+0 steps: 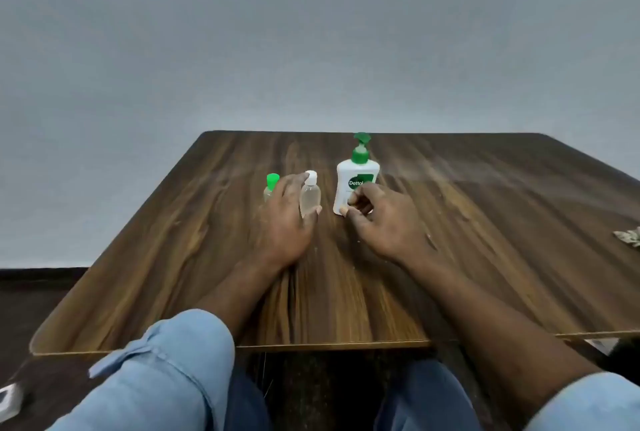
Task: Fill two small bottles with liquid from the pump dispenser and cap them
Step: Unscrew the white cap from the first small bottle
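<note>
Left hand [284,219] — round white-capped bottle [310,200]

Wood-grain table [485,257], green-capped bottle [272,180], white-capped bottle [309,202], pump dispenser [356,174] upright, crumpled scrap [628,238] at right edge

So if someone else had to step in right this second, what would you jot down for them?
Left hand: holds the white-capped bottle, upright on the table.
Right hand: curled at the base of the pump dispenser; grip unclear.
Green-capped bottle: stands just left of the left hand, partly hidden.
Done: both bottles are capped; fill levels unreadable.
Left: confirm both are filled, else uncap, pump, recap.
</note>
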{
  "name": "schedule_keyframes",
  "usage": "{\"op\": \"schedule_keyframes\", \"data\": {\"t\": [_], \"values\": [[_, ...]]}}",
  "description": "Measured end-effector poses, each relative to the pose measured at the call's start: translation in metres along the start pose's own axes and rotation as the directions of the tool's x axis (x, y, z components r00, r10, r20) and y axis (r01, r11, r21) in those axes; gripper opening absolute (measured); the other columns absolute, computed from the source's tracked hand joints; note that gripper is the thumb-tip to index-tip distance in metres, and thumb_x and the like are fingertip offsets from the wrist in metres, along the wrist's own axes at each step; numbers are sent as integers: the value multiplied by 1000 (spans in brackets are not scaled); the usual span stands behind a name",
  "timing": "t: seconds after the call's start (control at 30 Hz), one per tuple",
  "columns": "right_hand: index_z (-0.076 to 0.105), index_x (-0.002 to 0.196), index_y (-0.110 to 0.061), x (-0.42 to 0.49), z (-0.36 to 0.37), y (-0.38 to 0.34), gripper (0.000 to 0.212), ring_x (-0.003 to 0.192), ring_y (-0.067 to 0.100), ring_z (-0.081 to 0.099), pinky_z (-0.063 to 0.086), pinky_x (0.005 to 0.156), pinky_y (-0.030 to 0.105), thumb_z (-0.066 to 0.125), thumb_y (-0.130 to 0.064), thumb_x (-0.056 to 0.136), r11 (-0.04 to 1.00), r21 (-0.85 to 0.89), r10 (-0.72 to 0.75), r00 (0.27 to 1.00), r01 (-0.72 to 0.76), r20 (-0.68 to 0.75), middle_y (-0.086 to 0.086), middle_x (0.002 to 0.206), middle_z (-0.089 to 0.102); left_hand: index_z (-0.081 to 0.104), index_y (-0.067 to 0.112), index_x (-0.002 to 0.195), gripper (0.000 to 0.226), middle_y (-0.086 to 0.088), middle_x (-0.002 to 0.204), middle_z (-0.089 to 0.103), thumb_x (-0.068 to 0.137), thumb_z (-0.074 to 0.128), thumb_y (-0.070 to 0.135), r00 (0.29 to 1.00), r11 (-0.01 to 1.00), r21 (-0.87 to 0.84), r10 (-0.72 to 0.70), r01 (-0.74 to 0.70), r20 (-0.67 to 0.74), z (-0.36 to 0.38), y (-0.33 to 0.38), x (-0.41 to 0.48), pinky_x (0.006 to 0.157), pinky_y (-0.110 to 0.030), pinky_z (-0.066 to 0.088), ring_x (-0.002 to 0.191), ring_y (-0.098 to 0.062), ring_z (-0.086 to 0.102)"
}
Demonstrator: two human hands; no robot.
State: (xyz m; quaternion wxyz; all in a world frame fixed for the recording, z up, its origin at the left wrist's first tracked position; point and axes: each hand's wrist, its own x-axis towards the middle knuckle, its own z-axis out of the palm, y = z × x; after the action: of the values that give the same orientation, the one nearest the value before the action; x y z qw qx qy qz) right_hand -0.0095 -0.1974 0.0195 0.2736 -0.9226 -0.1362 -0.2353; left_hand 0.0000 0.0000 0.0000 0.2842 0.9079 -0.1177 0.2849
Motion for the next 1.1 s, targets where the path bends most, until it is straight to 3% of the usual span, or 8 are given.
{"op": "schedule_keyframes", "data": {"t": [0.1,0.17,0.23,0.37,0.5,0.6,0.8,1.1], "values": [[62,91,-31,8,17,2,15,80,5,66,58,74,35,71,-43,89,997,72,-13,999,16,-35,-14,91,70,40,16,156,71,-2,156,50,95,70,34,999,999,-32,-39,38,-22,19,-2,5,115,-25,26,141,-20,46],[64,92,-30,14,22,-2,13,82,3,66,56,75,30,74,-38,89,994,109,-23,999,26,-29,-15,92,70,33,10,159,76,-6,160,45,97,68,36,998,998,-34,-56,56,-15,24,-1,6,106,-2,2,146,-22,42],[66,95,-27,20,25,-1,13,84,1,65,53,76,23,75,-34,90,990,129,-47,997,55,-60,-15,94,70,26,8,162,79,-8,165,38,100,65,38,996,995,-49,-83,81,-27,31,-3,8,101,4,-6,148,-24,38],[67,99,-24,34,36,4,15,83,3,66,53,77,24,75,-31,89,984,154,-65,988,87,-143,-15,97,70,26,7,161,82,-9,156,50,96,69,35,989,989,-74,-129,124,-69,43,-10,17,105,-17,20,135,-29,51],[67,112,-23,50,46,1,27,86,6,65,53,75,24,75,-35,90,980,146,-108,979,135,-175,-13,110,69,37,9,156,68,-9,127,70,94,64,18,985,974,-158,-168,161,-29,51,-10,31,91,-16,36,111,-26,66],[67,115,-25,56,55,-2,31,84,1,62,49,74,15,75,-39,89,976,159,-114,974,146,-195,-16,110,69,66,16,107,20,2,89,71,92,59,5,995,970,-223,-95,96,16,56,-12,33,73,-36,56,84,-20,69],[69,91,-21,55,62,-3,33,78,7,61,51,71,25,77,-52,83,963,199,-130,960,181,-246,-11,90,68,60,15,83,19,5,69,63,86,58,-4,992,941,-320,-80,109,100,50,-19,34,56,-27,46,65,-13,61],[68,82,-22,57,65,12,40,64,7,61,53,62,30,84,-58,75,942,307,-50,964,133,-262,-11,76,69,65,19,79,14,6,67,65,85,75,27,963,964,-240,-49,115,264,60,-25,35,54,-27,44,62,-10,63]]}}
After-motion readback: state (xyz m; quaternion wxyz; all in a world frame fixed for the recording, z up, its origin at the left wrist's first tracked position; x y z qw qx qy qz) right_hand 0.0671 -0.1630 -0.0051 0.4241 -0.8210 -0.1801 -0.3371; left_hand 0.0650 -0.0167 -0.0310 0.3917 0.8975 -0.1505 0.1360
